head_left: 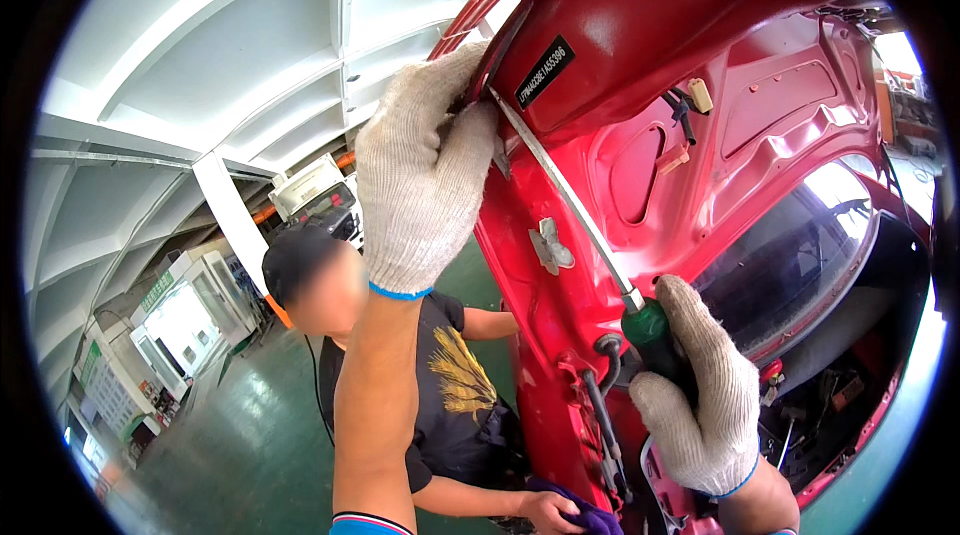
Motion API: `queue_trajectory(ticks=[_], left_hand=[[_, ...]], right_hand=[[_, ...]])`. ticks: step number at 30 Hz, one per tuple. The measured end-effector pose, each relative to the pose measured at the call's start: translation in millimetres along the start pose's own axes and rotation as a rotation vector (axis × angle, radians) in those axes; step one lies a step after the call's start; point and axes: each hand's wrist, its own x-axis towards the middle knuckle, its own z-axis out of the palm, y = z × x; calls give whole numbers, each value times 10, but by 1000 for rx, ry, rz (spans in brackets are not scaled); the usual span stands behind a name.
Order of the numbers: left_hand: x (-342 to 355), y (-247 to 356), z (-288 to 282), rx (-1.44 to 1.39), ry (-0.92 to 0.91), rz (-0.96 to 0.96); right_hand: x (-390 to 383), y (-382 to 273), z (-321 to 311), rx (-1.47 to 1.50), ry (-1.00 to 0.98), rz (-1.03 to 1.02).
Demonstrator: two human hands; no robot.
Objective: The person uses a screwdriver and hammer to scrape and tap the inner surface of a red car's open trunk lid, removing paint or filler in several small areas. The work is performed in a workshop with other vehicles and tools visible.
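Red metal of a car panel (620, 55) fills the upper right, with a long screwdriver (562, 189) slanting across it. The right hand (702, 390), in a knitted glove, is closed around the green handle (648, 327), forefinger and thumb on opposite sides of it; the other fingers are hard to make out. From there the metal shaft runs up and leftward to the panel's edge, its tip just beside the left hand (428, 170). That hand, also gloved, is half curled at the edge; its fingertips are hidden, so I cannot tell whether it grips the metal or only presses on it. A black label (545, 72) sits near the tip. Lower right are a dark window (790, 245) and loose tools (790, 432). On the left, a co-worker (455, 365) in a dark shirt has one hand on a purple cloth (592, 518).
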Motion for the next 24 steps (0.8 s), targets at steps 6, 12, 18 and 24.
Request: queue_trajectory(ticks=[6, 12, 18, 24], left_hand=[[-14, 26, -46, 32, -14, -32], [3, 37, -11, 15, -7, 24], [-15, 42, -13, -86, -19, -87], [-8, 76, -9, -26, -34, -66]], right_hand=[[24, -93, 125, 164, 69, -2], [-22, -135, 166, 237, 64, 75], [-43, -183, 138, 301, 53, 121], [-42, -181, 123, 414, 47, 175]])
